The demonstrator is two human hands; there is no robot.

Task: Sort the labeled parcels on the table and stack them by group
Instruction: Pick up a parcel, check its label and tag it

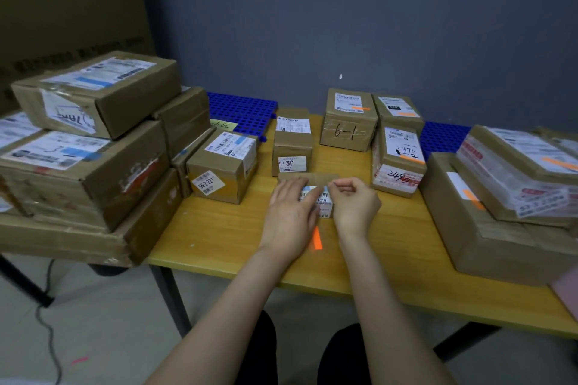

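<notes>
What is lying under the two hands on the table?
A small brown parcel with a white barcode label lies under the left hand and right hand. They cover most of the label, so its text cannot be read fully.

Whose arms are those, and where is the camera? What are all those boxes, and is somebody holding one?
There is no machine here. The arms belong to a person. The one picture comes from a camera worn on that person's head, looking down, so you see what they see.

The left hand lies flat on a small brown cardboard parcel with a white label. The right hand has curled fingers at that label, but I cannot tell if it pinches anything.

The parcel sits on a yellow wooden table. A left stack of big brown boxes and a right stack of big brown boxes stand at the sides. Smaller ones stand behind, like the brown box marked 6-1. An orange strip lies on the table between the wrists, and a blue plastic grid mat lies at the back.
</notes>
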